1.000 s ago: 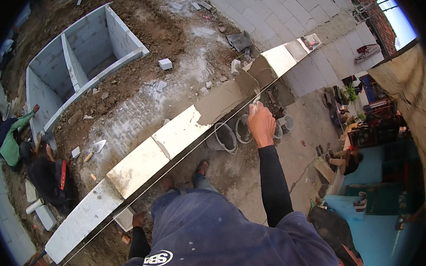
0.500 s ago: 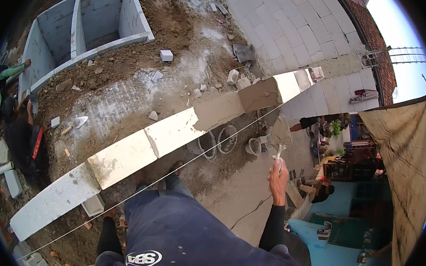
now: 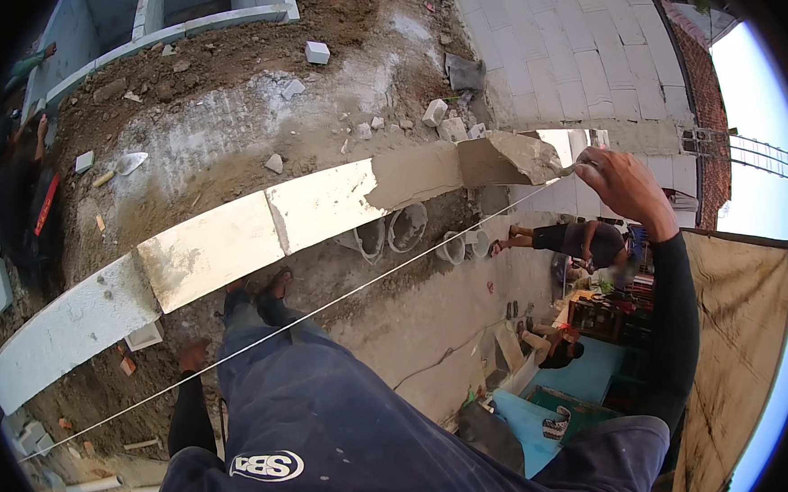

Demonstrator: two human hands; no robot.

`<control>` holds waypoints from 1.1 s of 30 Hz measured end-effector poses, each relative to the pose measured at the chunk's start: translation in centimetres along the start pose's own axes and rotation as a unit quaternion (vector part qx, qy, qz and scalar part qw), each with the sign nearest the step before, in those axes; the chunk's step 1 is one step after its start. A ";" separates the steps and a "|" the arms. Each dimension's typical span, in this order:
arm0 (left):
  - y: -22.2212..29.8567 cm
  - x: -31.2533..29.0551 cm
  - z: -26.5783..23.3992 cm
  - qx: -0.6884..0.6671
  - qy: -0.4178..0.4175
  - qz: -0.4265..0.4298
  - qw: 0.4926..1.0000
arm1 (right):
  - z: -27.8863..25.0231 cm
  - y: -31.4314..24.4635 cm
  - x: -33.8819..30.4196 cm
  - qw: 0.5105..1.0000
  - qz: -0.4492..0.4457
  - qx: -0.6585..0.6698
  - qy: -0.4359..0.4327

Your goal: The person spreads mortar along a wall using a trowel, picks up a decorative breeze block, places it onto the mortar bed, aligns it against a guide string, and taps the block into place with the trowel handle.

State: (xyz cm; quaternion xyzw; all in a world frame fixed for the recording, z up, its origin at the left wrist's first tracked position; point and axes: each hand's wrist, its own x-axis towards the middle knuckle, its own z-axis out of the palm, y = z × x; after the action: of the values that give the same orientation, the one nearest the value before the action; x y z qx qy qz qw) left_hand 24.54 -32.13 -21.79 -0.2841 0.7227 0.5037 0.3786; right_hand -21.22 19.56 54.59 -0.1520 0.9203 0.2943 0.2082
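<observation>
A low wall of pale blocks (image 3: 213,257) runs from lower left to upper right in front of me, with wet grey mortar (image 3: 414,173) spread on part of its top. My right hand (image 3: 627,190) is closed around the handle of a trowel (image 3: 528,157), beyond the string line. Its mortar-coated blade lies over the wall's far stretch; the handle is mostly hidden by my fingers. Low on the near side of the wall hangs my left hand (image 3: 193,356), beside my leg and away from the blocks. Its fingers are too small to make out.
A taut string (image 3: 355,291) crosses diagonally on my side of the wall. Buckets (image 3: 407,227) stand beyond my feet. Another trowel (image 3: 130,163) lies on the dirt past the wall. A co-worker (image 3: 23,192) is at left; another person (image 3: 584,242) stands at right.
My right hand has swung up and away, carrying the trowel from the near side of the string to over the wall's far part. My left hand now shows more clearly beside my leg.
</observation>
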 end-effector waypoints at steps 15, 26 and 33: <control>-8.0 -9.6 3.4 -0.110 0.092 -0.152 0.978 | 2.8 -3.1 16.7 0.965 -0.084 -0.247 0.027; 2.0 -3.3 -3.0 -0.027 -0.037 -0.112 0.993 | -1.5 5.3 -4.5 0.954 0.179 -0.142 0.194; 5.7 0.2 -9.4 0.158 -0.097 -0.002 0.983 | 16.8 -9.9 -16.4 0.784 0.395 0.421 0.230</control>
State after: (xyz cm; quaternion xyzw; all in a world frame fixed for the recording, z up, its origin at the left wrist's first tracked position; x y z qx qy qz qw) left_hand 17.42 -39.11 -17.08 -0.1723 0.7527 0.4069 0.4881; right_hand 1.90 24.58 45.22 0.2640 0.9530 -0.1095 -0.1006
